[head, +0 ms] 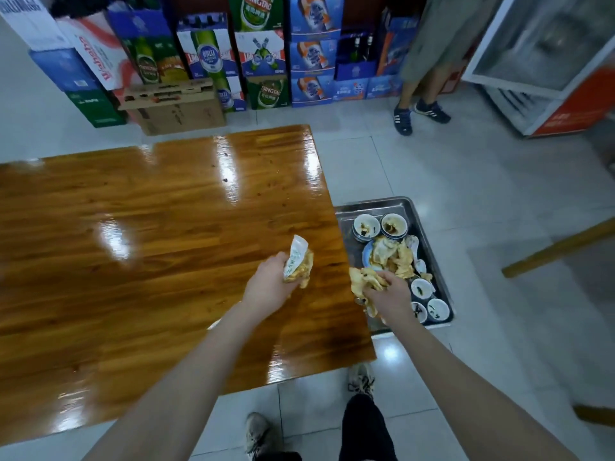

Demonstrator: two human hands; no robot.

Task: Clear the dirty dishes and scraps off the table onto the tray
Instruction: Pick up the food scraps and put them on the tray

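Here, left hand [271, 285]: a crumpled yellow-stained tissue wad [299, 268] is gripped.
Right hand [390, 292]: greasy paper scraps [363, 283] are clutched over the rectangular steel tray [376, 203].

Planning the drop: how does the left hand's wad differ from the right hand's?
The left wad, gripped by the left hand, includes a white printed packet; the right wad, in the right hand, is all yellow-stained tissue. The left wad is over the table; the right wad is at the tray edge. Both are crumpled scraps.
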